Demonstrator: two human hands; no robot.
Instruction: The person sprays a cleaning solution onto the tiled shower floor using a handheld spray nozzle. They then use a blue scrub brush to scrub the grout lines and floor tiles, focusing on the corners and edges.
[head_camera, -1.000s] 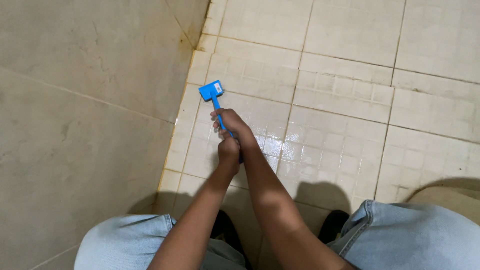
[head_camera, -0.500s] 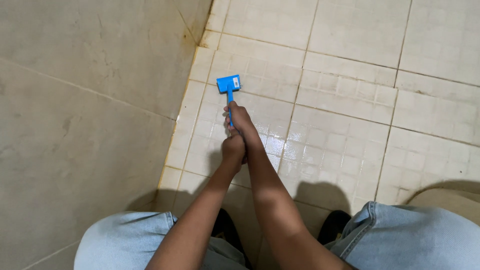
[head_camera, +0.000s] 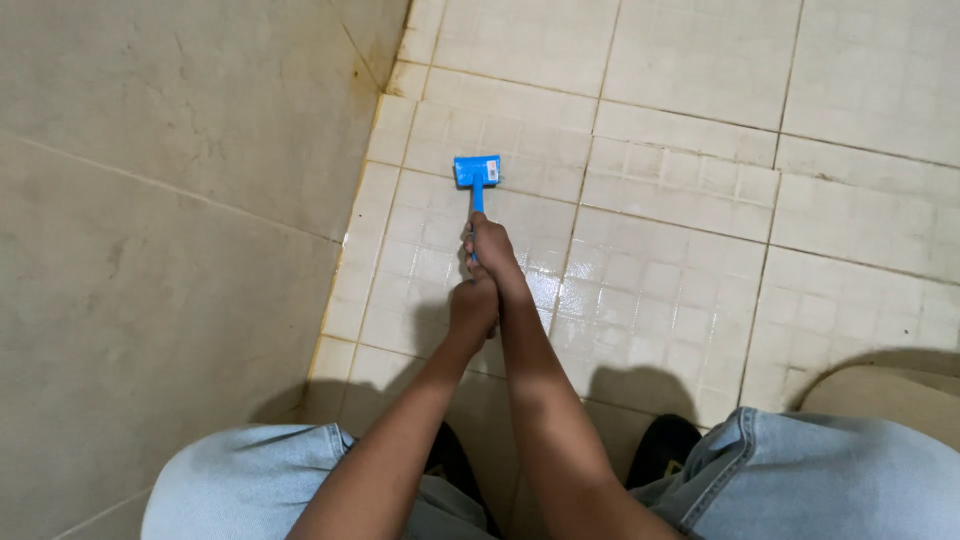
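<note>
Head view: right hand (head_camera: 490, 245) and left hand (head_camera: 472, 305) both clenched around the handle of a blue scrub brush (head_camera: 477, 172); its head rests on wet floor tiles (head_camera: 650, 300) near the wall (head_camera: 150, 200). Likely light, stiff plastic, slippery when wet; grip mid-handle.

Scrub brush (head_camera: 477, 172): bright blue plastic, smooth, with a slight sheen on head and handle; a small paper-like label on the head. Bristles not visible.

Floor tiles (head_camera: 680, 240): pale cream ceramic, moulded into small squares. Glossy and wet-looking around 6 o'clock from the brush head, duller toward 12 and 3 o'clock. Grout lines darker, rough, stained in places.

Wall tiles (head_camera: 150, 200) at 9 o'clock: large beige ceramic, matt, mottled with brownish streaks and grime, heaviest along the corner joint.

Jeans (head_camera: 840, 480) at 6 o'clock: light blue denim, woven cloth, matt, soft folds, stitched hem edge.

Shoes (head_camera: 665, 445): black, matt; material cannot be told.
</note>
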